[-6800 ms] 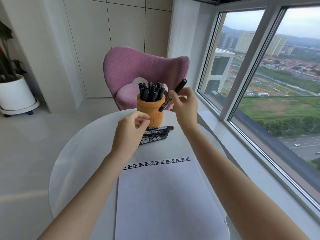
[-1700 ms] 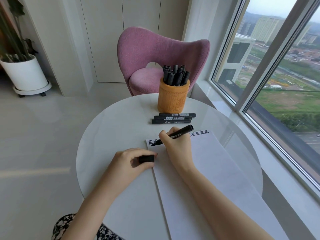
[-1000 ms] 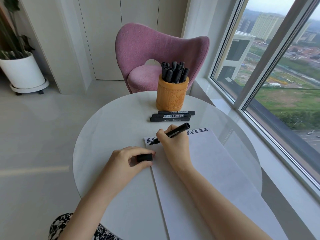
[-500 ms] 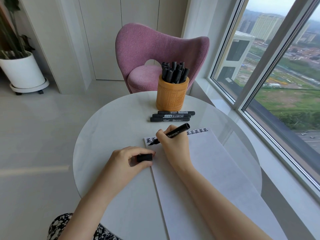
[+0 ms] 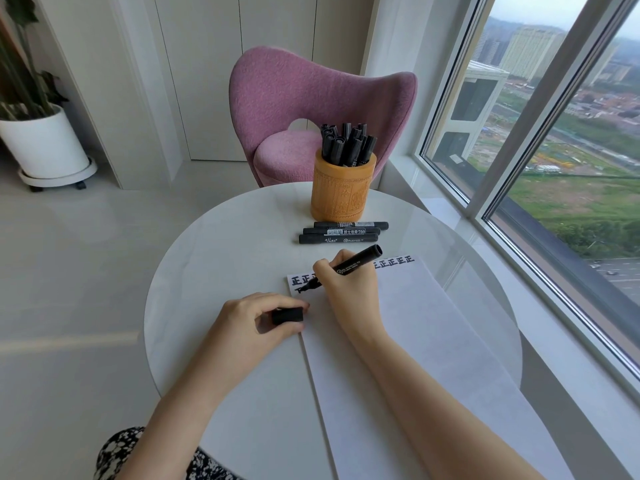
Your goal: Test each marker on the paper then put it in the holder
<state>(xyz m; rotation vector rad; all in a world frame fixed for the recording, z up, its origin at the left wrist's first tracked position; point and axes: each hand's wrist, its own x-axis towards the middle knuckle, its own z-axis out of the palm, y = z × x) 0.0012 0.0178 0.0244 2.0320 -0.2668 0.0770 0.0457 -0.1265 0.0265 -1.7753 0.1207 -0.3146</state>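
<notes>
Head view: person tests a marker (image 5: 341, 268) on paper (image 5: 415, 341) at a round table (image 5: 221, 258).
R hand (image 5: 349, 292) grips it, tip on paper's top-left corner; L hand (image 5: 256, 323) pinches its cap (image 5: 287, 315). Three markers (image 5: 341, 232) lie w/ holder (image 5: 343, 190) just behind.

Soft, overcast daylight is coming through the window (image 5: 540, 140) right of the holder (image 5: 343, 192), lighting the scene brightly and evenly. The holder is shading slightly on its left. A faint shadow is lying under the left hand (image 5: 256, 320), nearer than the holder. The table (image 5: 214, 258) is showing a pale sheen right of the holder. The wide lens is bending the window frame and the wall lines left of the holder. The distant city is looking hazy.
</notes>
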